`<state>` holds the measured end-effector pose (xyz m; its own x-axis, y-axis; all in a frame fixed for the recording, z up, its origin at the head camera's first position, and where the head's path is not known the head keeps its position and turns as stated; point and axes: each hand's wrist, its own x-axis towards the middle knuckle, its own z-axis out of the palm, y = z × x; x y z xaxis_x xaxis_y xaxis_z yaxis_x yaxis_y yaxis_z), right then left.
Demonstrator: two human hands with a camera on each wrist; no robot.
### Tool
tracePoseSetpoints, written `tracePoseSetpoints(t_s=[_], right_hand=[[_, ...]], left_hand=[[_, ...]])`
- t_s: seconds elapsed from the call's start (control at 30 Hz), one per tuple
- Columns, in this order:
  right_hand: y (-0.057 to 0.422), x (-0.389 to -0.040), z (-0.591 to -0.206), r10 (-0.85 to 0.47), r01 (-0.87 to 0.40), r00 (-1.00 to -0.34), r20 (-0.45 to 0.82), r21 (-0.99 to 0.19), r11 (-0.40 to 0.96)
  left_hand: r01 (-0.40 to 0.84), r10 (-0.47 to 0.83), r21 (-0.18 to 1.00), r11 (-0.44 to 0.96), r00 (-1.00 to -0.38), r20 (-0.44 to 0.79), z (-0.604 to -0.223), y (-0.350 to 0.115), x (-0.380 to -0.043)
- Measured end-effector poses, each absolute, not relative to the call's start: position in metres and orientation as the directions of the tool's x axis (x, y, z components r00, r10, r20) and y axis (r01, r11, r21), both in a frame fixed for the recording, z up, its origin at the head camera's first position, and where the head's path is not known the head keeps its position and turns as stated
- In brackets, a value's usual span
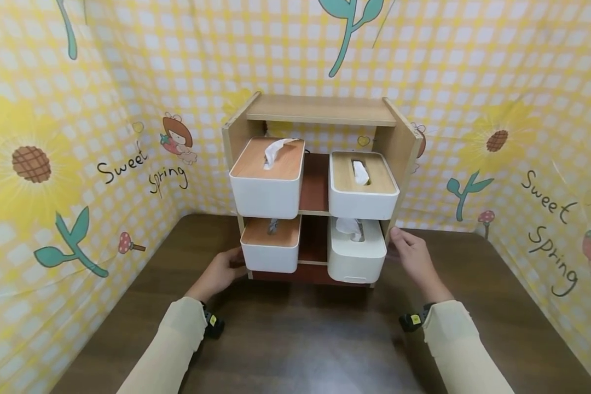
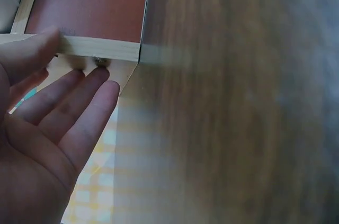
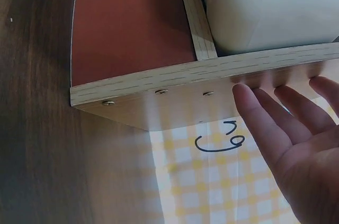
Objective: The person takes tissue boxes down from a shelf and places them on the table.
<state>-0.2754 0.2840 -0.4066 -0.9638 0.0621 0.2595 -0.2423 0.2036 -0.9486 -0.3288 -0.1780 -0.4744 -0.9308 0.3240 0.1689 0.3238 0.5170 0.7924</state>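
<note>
A small wooden shelf unit [image 1: 320,109] with dark red inner panels stands on the table. My left hand [image 1: 220,272] is at its lower left side. In the left wrist view the thumb [image 2: 39,46] lies at the panel's front edge, and fairly straight fingers [image 2: 87,121] reach along the outer face. Against the lower right side is my right hand [image 1: 413,254], its extended fingertips touching the outer face in the right wrist view. Tissue boxes fill both tiers: two with reddish wood lids [image 1: 266,197] [image 1: 271,257] on the left, a light wood-lidded box [image 1: 364,205] and an all-white box [image 1: 357,262] on the right.
The boxes jut out past the shelf fronts. Yellow checked cloth [image 1: 295,33] with flower prints hangs behind and on both sides. The dark brown table [image 1: 300,339] extends in front of the unit. Screw heads [image 3: 161,92] dot the right side panel.
</note>
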Motion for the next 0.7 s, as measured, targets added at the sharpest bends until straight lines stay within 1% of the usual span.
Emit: tracePoseSetpoints(t_s=[0.07, 0.17, 0.3, 0.4, 0.47, 0.63, 0.7], right_hand=[[0.285, -0.275, -0.406, 0.067, -0.257, -0.959, 0.276, -0.945, 0.204], [0.289, -0.272, -0.403, 0.072, -0.274, -0.952, 0.298, -0.932, 0.239], [0.292, -0.269, -0.394, 0.095, -0.289, -0.933, 0.347, -0.881, 0.374], [0.293, -0.268, -0.383, 0.11, -0.329, -0.901, 0.42, -0.826, 0.458], [0.293, -0.266, -0.375, 0.117, -0.367, -0.877, 0.467, -0.806, 0.465], [0.29, -0.261, -0.351, 0.131, -0.443, -0.831, 0.54, -0.786, 0.431], [0.29, -0.258, -0.343, 0.146, -0.455, -0.81, 0.568, -0.765, 0.456]], left_hand=[[0.347, 0.331, 0.788, 0.509, -0.924, 0.193, -0.473, -0.179, -0.328], [0.38, 0.338, 0.784, 0.49, -0.912, 0.231, -0.467, -0.181, -0.324], [0.385, 0.313, 0.788, 0.481, -0.915, 0.256, -0.454, -0.185, -0.318], [0.378, 0.285, 0.781, 0.497, -0.921, 0.265, -0.442, -0.191, -0.312], [0.386, 0.275, 0.771, 0.506, -0.92, 0.28, -0.432, -0.195, -0.308], [0.41, 0.249, 0.767, 0.494, -0.912, 0.327, -0.411, -0.202, -0.298], [0.412, 0.238, 0.768, 0.49, -0.911, 0.336, -0.404, -0.203, -0.295]])
